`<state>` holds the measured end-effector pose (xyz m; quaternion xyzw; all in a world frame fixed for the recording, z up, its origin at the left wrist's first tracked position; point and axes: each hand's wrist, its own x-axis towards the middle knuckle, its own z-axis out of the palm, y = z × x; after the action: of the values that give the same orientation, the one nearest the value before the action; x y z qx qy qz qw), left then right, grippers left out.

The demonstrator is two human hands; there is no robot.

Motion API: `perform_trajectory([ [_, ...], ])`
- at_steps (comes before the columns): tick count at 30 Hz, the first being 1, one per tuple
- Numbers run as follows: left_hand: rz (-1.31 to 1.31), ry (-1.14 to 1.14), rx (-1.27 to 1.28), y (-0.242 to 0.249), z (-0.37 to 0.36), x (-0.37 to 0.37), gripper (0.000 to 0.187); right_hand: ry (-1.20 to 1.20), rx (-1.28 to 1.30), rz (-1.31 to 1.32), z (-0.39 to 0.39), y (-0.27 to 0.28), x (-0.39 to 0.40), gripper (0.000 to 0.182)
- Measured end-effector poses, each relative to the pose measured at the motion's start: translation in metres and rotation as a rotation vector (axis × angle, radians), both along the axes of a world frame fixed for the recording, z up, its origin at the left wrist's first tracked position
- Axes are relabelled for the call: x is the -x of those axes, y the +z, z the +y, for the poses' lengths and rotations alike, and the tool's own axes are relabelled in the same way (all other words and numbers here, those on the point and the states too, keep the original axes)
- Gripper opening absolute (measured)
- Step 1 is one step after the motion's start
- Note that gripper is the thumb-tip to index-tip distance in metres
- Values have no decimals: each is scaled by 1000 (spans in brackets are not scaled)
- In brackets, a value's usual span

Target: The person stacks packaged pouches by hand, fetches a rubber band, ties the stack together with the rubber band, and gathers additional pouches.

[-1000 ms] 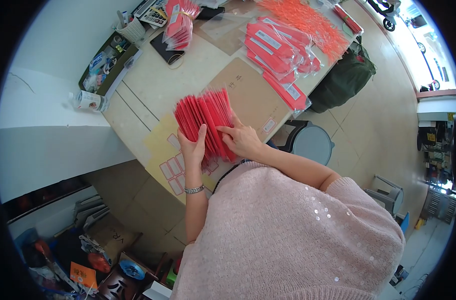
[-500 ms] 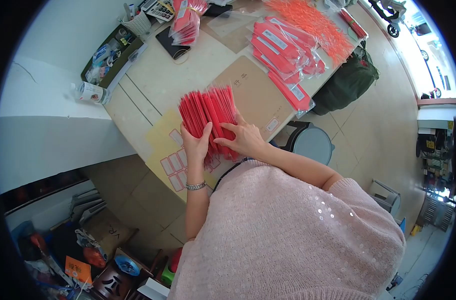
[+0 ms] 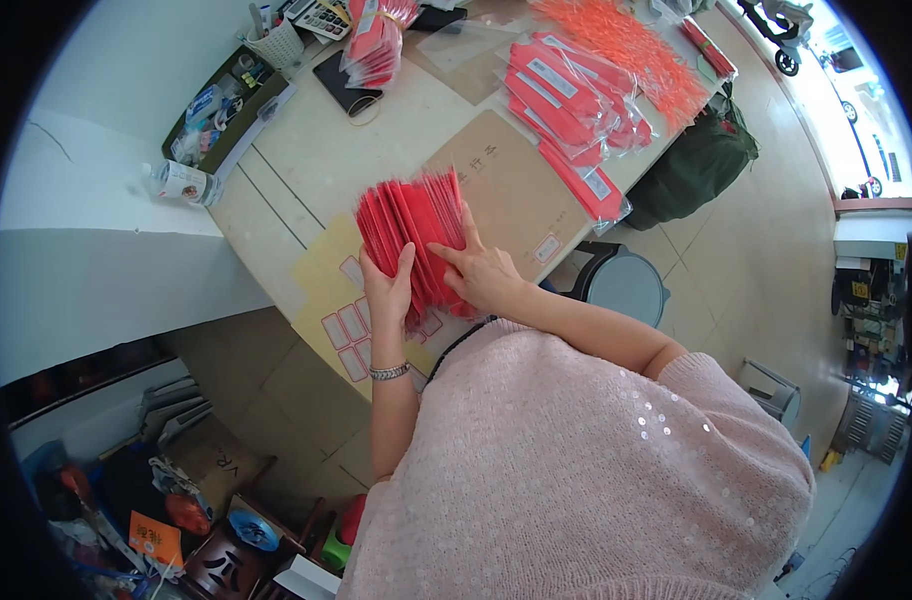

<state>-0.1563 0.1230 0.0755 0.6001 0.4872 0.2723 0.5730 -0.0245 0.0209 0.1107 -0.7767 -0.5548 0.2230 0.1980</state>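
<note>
A thick stack of red packets in clear sleeves (image 3: 411, 225) stands on edge near the table's front corner, fanned into rows. My left hand (image 3: 386, 285) grips its left and near side, thumb on the face of the stack. My right hand (image 3: 481, 270) lies against the right side, its index finger stretched along the edge and another finger reaching onto the packets. Both hands hold the stack between them. Beneath the stack and to its left is a yellow sheet with red-framed labels (image 3: 348, 325). A brown cardboard sheet (image 3: 511, 190) lies to the right.
More red packets (image 3: 566, 90) and orange shredded strips (image 3: 636, 50) lie at the back right. A banded red bundle (image 3: 376, 40) is beside a black notebook (image 3: 344, 85). A green tray (image 3: 221, 120) and bottle (image 3: 183, 184) line the left edge. A stool (image 3: 626, 288) stands right.
My right hand's fingers have shifted on the stack, and its index finger is now stretched upward. The packets have spread, baring a wider red face in the middle.
</note>
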Motion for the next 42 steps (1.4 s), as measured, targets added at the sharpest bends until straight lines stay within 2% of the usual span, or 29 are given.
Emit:
perform_trajectory([
  [4, -45, 9, 19, -4, 3, 4, 71, -22, -15, -19, 2, 6, 4, 43],
  [7, 14, -27, 9, -5, 3, 6, 71, -32, 55, -100, 6, 13, 10, 45],
  [13, 24, -34, -9, -3, 1, 5, 75, -5, -44, -174, 7, -1, 13, 49],
  [16, -34, -15, 25, 1, 1, 3, 73, 24, -7, -128, 8, -1, 11, 49],
  [19, -86, 20, 16, 4, 0, 4, 63, 7, 8, -86, 8, 0, 10, 47],
  [25, -12, 40, 66, 0, 5, 7, 48, 43, -57, -133, 7, -4, 9, 44],
  [28, -42, 41, 56, -7, 8, 10, 52, -19, -28, -92, 9, -5, 12, 43],
  [31, 12, -26, -9, -4, 5, 12, 62, -7, 38, -102, 12, 6, 15, 46],
  [34, 5, 4, 28, 3, 3, 8, 70, 10, 108, -82, 13, 12, 16, 52],
  [37, 8, 0, -40, -3, 1, 7, 70, 16, -18, -187, 12, 5, 18, 57],
  [40, -20, 19, 6, 5, 0, 5, 68, 67, 72, -154, 14, 8, 18, 60],
  [42, -48, 71, 44, 14, -1, 1, 63, 85, 39, -181, 12, 2, 16, 59],
])
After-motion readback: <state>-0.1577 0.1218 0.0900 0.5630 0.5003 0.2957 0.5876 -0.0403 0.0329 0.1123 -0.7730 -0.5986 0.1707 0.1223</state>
